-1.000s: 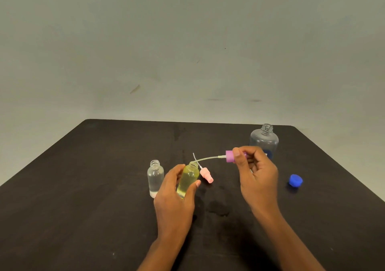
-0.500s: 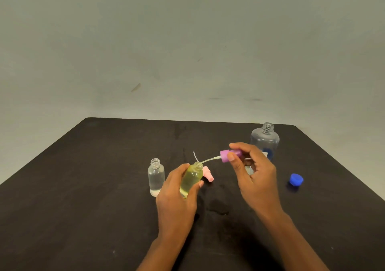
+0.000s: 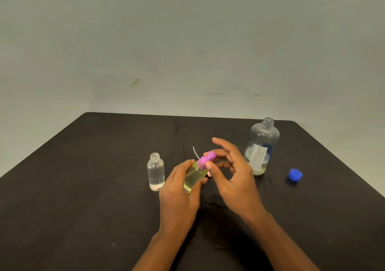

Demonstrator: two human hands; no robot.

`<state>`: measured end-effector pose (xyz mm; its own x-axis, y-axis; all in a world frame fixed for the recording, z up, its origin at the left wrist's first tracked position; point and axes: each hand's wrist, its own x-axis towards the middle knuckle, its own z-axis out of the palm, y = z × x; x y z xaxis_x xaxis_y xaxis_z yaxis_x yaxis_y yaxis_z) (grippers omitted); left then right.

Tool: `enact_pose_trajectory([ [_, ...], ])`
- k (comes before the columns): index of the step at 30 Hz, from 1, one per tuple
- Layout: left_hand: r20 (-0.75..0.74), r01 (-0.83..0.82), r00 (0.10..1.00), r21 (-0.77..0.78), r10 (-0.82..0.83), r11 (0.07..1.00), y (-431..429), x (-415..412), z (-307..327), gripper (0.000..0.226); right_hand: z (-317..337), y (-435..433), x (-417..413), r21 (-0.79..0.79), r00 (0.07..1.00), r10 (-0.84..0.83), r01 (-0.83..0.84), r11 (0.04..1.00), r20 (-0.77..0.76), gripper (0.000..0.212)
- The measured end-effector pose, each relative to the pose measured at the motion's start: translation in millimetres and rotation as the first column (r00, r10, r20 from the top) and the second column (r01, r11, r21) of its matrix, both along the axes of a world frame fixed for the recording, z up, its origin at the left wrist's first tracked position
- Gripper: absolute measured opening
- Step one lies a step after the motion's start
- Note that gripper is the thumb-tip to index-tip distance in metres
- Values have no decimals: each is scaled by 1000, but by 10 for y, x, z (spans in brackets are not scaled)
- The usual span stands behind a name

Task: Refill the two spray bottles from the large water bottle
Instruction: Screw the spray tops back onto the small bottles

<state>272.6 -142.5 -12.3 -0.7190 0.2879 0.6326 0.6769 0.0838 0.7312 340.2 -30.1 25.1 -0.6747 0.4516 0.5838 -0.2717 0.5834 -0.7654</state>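
- Left hand (image 3: 179, 189): fingers and thumb curled round the yellow-tinted small plastic spray bottle (image 3: 193, 177), gripping its body from the left side, forearm coming in from the bottom edge.
- That bottle: centre of the dark matte table (image 3: 83, 187), tilted, long axis leaning up and to the right, neck toward the right hand.
- Right hand (image 3: 233, 179): thumb and bent fingers pinch the purple plastic spray cap (image 3: 206, 159), index finger stretched out above it, palm facing left.
- Purple cap sits at the bottle's neck, tilted the same way; can't tell if it is seated.
- Thin white tube (image 3: 195, 153) pokes up just behind the cap.
- Small clear plastic bottle (image 3: 155, 172): upright, uncapped, just left of the left hand.
- Large clear plastic water bottle (image 3: 261, 146): upright, uncapped, right of the right hand, little liquid at the bottom.
- Blue plastic screw cap (image 3: 295, 175): on the table, further right, apart.
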Motion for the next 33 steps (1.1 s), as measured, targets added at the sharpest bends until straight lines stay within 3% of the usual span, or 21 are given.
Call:
enact_pose_trajectory([
  [11, -30, 15, 999, 11, -14, 1000, 7, 7, 11, 45, 4, 12, 6, 50, 996, 77, -79, 996, 43, 40],
  [22, -22, 43, 999, 12, -43, 999, 3, 16, 13, 46, 9, 8, 0, -14, 984, 172, -171, 985, 41, 40],
  [33, -10, 69, 998, -7, -69, 998, 4, 29, -6, 47, 19, 34, -8, 162, 995, 42, -56, 985, 88, 44],
])
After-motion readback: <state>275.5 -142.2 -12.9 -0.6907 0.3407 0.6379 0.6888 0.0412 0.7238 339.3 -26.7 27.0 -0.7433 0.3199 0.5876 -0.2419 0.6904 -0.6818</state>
